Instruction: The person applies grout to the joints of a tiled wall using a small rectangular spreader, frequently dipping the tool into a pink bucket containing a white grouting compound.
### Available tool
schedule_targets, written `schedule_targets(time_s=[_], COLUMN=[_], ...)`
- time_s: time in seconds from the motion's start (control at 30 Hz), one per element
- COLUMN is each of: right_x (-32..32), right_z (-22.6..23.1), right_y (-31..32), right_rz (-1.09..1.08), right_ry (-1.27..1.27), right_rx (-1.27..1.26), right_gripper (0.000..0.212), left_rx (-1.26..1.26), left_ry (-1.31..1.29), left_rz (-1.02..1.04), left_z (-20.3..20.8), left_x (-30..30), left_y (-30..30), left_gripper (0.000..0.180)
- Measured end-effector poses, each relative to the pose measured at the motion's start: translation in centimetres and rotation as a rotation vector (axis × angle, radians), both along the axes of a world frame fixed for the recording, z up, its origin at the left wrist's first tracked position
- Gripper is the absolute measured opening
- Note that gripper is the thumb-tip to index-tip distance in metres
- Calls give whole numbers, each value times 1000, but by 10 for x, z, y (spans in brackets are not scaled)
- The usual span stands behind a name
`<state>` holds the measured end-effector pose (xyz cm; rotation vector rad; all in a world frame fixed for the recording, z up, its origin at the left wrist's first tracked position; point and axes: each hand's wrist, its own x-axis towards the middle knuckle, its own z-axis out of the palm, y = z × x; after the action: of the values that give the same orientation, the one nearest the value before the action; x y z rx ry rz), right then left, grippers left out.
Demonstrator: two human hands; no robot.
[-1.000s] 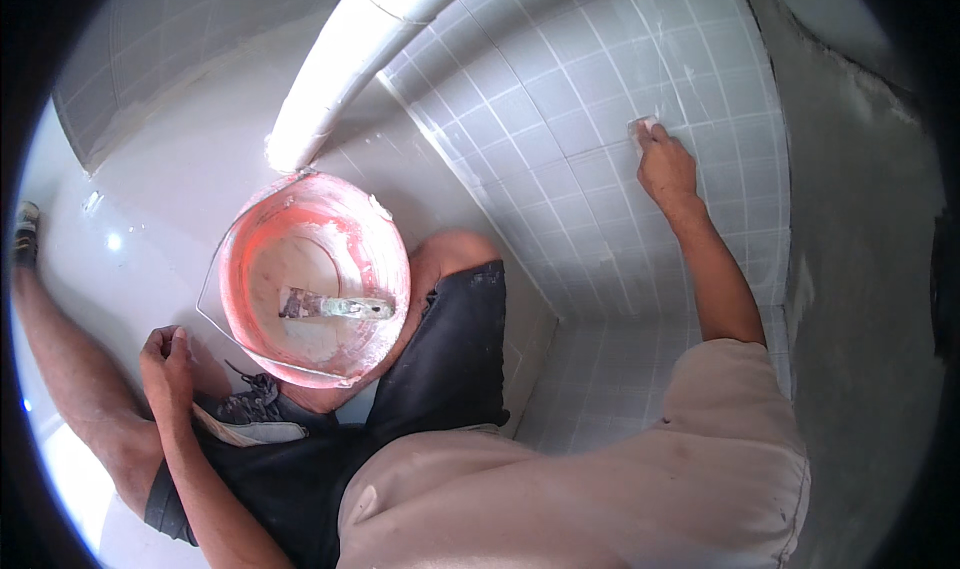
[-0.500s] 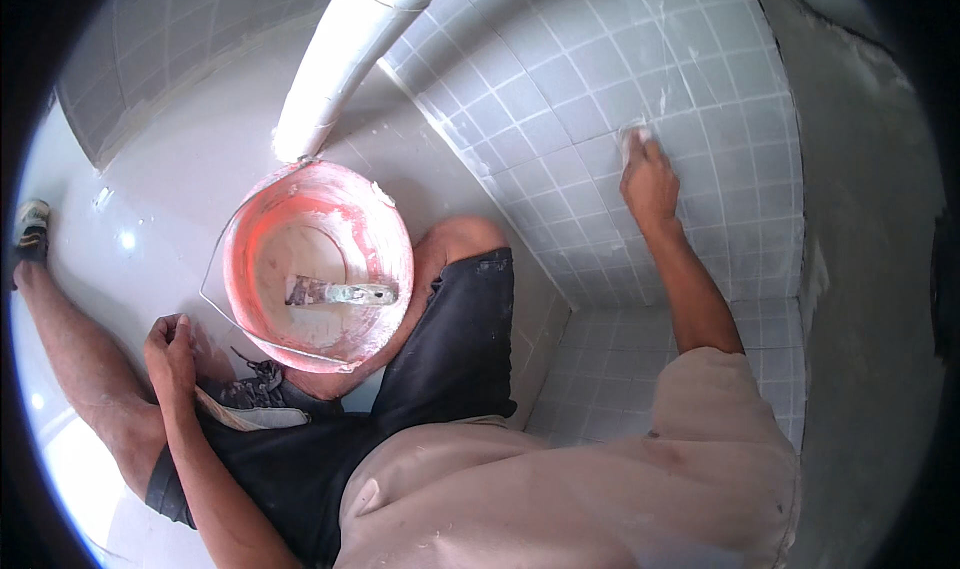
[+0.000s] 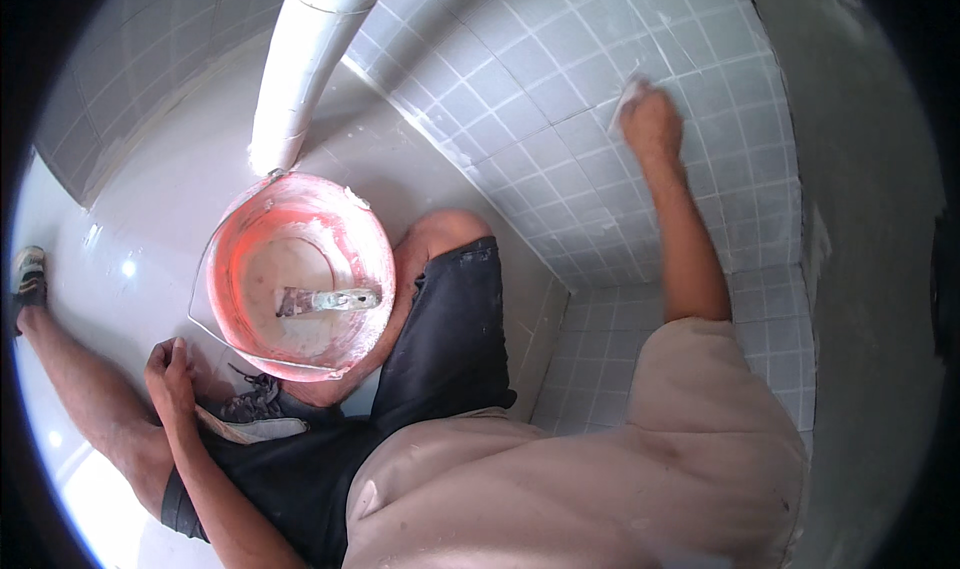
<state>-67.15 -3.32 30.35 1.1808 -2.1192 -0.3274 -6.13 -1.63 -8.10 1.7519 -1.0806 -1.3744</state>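
My right hand point(image 3: 652, 121) is closed round a small whitish wad point(image 3: 627, 99), a cloth or sponge, and presses it to the grey tiled wall point(image 3: 560, 99). The hand is slightly blurred and covers much of the wad. My left hand point(image 3: 172, 377) hangs by my left knee with fingers curled and thumb against them; nothing shows in it. Between my legs stands a pink-red bucket point(image 3: 232, 314), smeared white inside, with pale paste point(image 3: 290, 269) at its bottom. A putty knife point(image 3: 335, 301) with a smeared handle lies inside the bucket.
A thick white pipe point(image 3: 300, 69) rises just behind the bucket. My folded right leg point(image 3: 440, 309) presses close to the bucket, and my left leg point(image 3: 90, 389) stretches over the pale floor point(image 3: 150, 259). White lines and smears mark the wall tiles. A plain grey surface point(image 3: 860, 269) borders them on the right.
My right hand has slid a little upward on the tiles with the whitish wad. The view has shifted somewhat, so bucket and pipe appear further left. My left hand keeps its place by the knee.
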Motion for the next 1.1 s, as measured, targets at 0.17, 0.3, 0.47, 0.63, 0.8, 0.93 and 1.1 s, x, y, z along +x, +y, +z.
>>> schedule_targets(time_s=[0.17, 0.3, 0.47, 0.63, 0.8, 0.93, 1.1], right_x=[-4, -24, -14, -8, 7, -30, -16], right_z=[-57, -86, -153, -152, -125, -116, -114], right_y=[27, -2, -10, -33, -39, -37, -26], right_rz=[57, 292, 332, 282, 453, 364, 590], right_ry=[-168, -318, -428, -1045, -831, -804, -310], right_rx=[-85, -484, -502, -1146, -1091, -1014, -797], right_gripper=[31, 34, 31, 28, 30, 31, 30], left_rx=[24, 37, -2, 27, 25, 12, 35], left_ry=[12, 9, -38, -68, -28, -1, 38], left_rz=[16, -7, 16, -11, 5, -8, 41], left_z=[11, 11, 2, 16, -2, -2, -6], left_x=[-10, -6, 0, -13, 4, -13, 7], left_y=[-2, -2, 0, -4, -1, -4, -1], left_gripper=[26, 27, 27, 28, 28, 26, 25])
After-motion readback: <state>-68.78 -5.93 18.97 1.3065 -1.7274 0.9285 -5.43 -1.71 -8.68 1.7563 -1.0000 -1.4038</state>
